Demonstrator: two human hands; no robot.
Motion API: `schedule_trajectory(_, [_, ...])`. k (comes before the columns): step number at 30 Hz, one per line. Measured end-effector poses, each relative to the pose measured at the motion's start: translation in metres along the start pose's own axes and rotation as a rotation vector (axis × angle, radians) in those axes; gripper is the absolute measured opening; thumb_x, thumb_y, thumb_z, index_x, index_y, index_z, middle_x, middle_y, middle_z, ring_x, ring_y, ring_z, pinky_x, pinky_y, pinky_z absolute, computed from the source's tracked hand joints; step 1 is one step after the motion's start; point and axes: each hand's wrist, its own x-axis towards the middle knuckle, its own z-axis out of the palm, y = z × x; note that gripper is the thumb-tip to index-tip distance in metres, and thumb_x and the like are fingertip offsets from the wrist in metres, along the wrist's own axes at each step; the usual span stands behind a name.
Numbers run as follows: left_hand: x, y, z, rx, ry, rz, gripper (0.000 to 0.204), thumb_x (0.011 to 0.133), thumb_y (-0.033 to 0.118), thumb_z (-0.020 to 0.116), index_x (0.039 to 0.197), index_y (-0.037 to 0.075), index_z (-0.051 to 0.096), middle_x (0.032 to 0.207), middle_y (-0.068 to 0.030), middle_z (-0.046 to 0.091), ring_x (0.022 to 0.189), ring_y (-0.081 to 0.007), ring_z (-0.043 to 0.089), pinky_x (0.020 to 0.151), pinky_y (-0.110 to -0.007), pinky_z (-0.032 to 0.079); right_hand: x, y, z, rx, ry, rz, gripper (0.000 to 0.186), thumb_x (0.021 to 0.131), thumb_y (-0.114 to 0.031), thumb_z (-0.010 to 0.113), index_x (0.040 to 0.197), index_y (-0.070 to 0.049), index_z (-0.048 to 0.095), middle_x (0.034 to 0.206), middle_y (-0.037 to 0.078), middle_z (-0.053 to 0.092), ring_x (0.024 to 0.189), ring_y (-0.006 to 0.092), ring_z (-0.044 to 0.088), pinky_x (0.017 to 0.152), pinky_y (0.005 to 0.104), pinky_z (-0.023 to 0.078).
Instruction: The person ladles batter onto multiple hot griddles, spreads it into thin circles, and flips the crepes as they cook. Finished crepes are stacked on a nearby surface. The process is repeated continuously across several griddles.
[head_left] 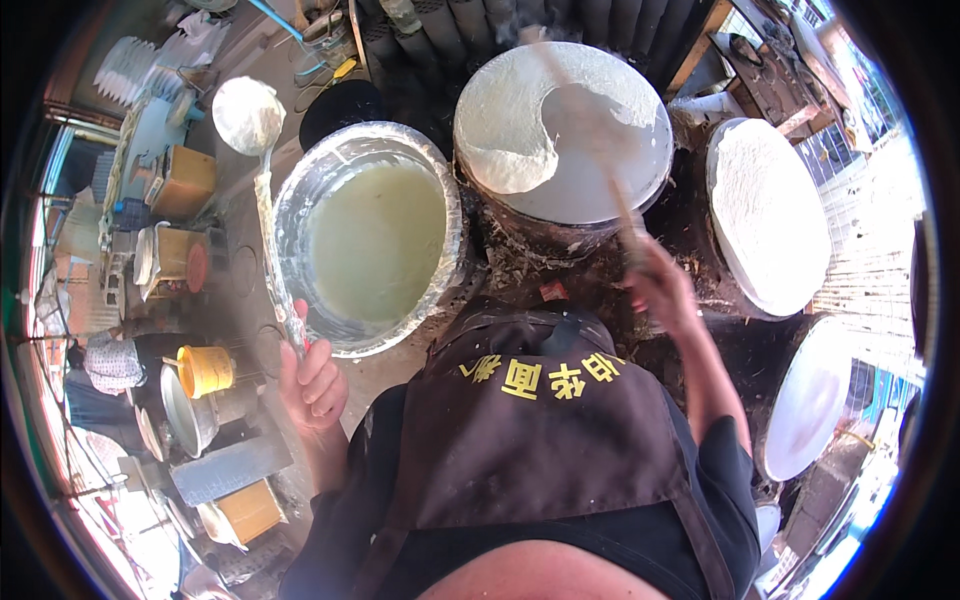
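My left hand (314,375) is closed round the handle of a batter-coated ladle (247,115), raised along the left side of a metal basin (447,225) of pale greenish liquid. My right hand (660,280) grips a wooden-handled tool (618,200), whose far part is smeared by motion over a round cooking surface (620,190). White batter (510,170) covers part of that surface, with a curved greyer area at its middle and right. To the right, a second round surface (768,215) is covered in white, and a third pale one (805,395) lies nearer me.
At the left are a yellow bucket (205,370), cardboard-coloured boxes (183,180), a pale bowl (188,430) and another person in a patterned top (112,360). Dark stacked cylinders (480,25) stand behind the middle surface. A wooden structure (750,70) is at the back right.
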Motion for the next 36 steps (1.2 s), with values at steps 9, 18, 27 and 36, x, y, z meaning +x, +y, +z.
schedule_trajectory(9, [0.009,0.081,-0.011,0.099,-0.128,-0.089,0.052,0.103,0.026,0.037,0.149,0.016,0.017,0.07,-0.0023,0.038,0.045,-0.0067,0.034,0.029,-0.018,0.033,0.074,0.012,0.21,-0.165,0.175,-0.201,0.048,0.087,-0.013,0.053,0.134,-0.008,0.044,0.094,0.03,0.062,0.09,0.0469,0.059,0.079,0.0488,0.048])
schedule_trajectory(18, [0.01,0.122,-0.055,-0.003,-0.154,-0.21,0.051,0.103,0.025,0.038,0.149,0.015,0.018,0.069,-0.0023,0.038,0.045,-0.0066,0.035,0.029,-0.017,0.032,-0.042,0.035,0.173,0.045,0.294,0.124,0.052,0.089,-0.009,0.05,0.14,-0.016,0.045,0.066,0.002,0.056,0.047,0.0073,0.049,0.04,0.0243,0.043])
schedule_trajectory(27, [0.021,0.097,-0.052,-0.048,-0.197,-0.371,0.05,0.103,0.024,0.037,0.148,0.012,0.019,0.07,-0.0034,0.037,0.046,-0.0066,0.032,0.03,-0.017,0.031,-0.042,0.034,0.134,0.095,0.455,0.129,0.05,0.09,-0.012,0.052,0.139,-0.016,0.045,0.07,0.004,0.06,0.049,0.0093,0.053,0.042,0.027,0.046])
schedule_trajectory(36, [0.017,0.046,-0.041,-0.063,-0.087,-0.375,0.049,0.103,0.025,0.035,0.148,0.011,0.019,0.069,-0.0029,0.036,0.047,-0.0068,0.033,0.03,-0.018,0.031,-0.056,0.072,0.113,-0.32,0.414,-0.081,0.045,0.09,-0.01,0.056,0.134,-0.013,0.05,0.07,0.014,0.062,0.06,0.0161,0.06,0.059,0.0322,0.051])
